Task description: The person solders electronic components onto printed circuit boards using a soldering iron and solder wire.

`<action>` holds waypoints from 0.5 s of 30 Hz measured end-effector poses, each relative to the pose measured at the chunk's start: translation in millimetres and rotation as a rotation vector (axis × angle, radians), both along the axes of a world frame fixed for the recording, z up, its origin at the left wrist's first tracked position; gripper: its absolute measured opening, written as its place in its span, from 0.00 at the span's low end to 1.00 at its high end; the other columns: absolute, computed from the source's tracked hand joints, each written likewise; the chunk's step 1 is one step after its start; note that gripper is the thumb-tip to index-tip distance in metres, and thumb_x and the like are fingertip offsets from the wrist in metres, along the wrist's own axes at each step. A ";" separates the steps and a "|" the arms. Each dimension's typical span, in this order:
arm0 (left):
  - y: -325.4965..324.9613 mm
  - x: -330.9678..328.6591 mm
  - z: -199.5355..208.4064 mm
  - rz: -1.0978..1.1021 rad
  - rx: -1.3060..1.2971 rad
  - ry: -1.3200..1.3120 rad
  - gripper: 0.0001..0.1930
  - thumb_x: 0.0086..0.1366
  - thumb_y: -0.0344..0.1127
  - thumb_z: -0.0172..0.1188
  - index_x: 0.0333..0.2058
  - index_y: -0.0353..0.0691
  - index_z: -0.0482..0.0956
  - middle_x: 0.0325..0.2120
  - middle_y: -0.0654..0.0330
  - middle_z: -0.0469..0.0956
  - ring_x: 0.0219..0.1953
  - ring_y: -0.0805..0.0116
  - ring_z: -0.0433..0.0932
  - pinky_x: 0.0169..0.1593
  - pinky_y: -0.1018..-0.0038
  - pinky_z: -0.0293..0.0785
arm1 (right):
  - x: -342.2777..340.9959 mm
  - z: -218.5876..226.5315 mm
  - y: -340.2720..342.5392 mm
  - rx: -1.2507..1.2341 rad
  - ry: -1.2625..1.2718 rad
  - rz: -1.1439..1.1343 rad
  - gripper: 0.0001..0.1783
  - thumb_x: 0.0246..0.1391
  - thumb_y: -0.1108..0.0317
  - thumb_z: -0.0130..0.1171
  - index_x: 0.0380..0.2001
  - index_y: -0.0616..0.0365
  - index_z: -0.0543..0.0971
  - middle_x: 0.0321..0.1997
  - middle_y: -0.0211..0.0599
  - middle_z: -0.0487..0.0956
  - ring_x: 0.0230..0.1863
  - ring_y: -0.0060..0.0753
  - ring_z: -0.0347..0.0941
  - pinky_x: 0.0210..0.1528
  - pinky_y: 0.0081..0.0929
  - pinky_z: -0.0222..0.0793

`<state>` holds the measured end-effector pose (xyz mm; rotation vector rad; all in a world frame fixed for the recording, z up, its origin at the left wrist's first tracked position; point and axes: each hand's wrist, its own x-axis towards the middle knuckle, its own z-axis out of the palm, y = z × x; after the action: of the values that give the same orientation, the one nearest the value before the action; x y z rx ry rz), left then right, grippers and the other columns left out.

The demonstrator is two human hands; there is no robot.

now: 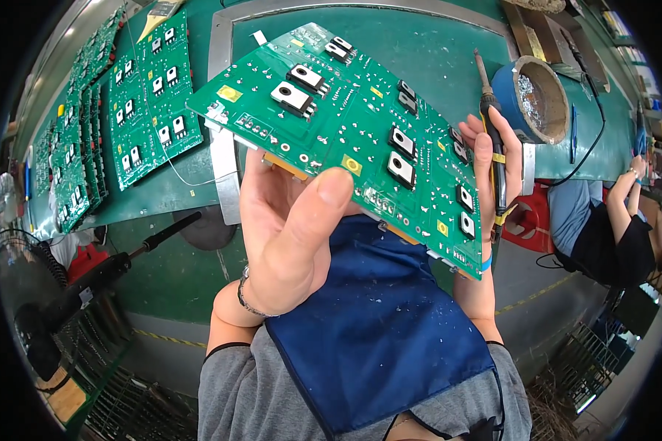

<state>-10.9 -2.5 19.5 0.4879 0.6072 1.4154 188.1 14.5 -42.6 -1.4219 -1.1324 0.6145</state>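
A large green circuit board, dotted with solder joints and black flat-bodied components, is held up tilted above my lap. My left hand grips its near left edge, thumb on top and fingers underneath. At the board's right end is my right hand, its fingers wrapped round a soldering iron with a dark handle and yellow bands. The iron's tip points away from me, apart from the board. Part of the right palm is hidden behind the board.
More green boards stand stacked at the left of the green bench. A blue-sided round tub with silvery scraps stands right, near a blue pen and a black cable. Another person sits at the far right.
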 end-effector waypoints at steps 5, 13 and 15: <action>-3.2 0.5 1.0 0.002 -0.002 -0.009 0.27 0.58 0.26 0.57 0.55 0.35 0.56 0.46 0.55 0.70 0.46 0.66 0.73 0.48 0.66 0.73 | -1.0 -1.2 1.3 0.013 0.027 -0.011 0.17 0.59 0.71 0.50 0.50 0.64 0.70 0.41 0.47 0.78 0.41 0.32 0.76 0.45 0.25 0.72; -6.9 -3.4 -1.4 0.000 -0.013 0.071 0.28 0.57 0.27 0.58 0.55 0.34 0.57 0.46 0.56 0.70 0.48 0.69 0.71 0.51 0.72 0.68 | -1.0 1.3 -1.0 0.014 0.027 -0.019 0.17 0.59 0.71 0.50 0.51 0.64 0.69 0.41 0.46 0.78 0.41 0.31 0.76 0.45 0.24 0.71; -6.7 -5.5 -3.8 0.009 -0.024 0.100 0.28 0.57 0.28 0.58 0.55 0.34 0.57 0.46 0.56 0.70 0.47 0.68 0.72 0.49 0.72 0.69 | -1.0 2.4 -1.6 0.022 -0.010 -0.013 0.17 0.59 0.71 0.50 0.51 0.64 0.69 0.41 0.46 0.78 0.42 0.31 0.76 0.45 0.25 0.71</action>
<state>-16.4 -9.2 15.7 0.5397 0.7072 1.3970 187.1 12.8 -40.2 -1.4137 -1.1334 0.5843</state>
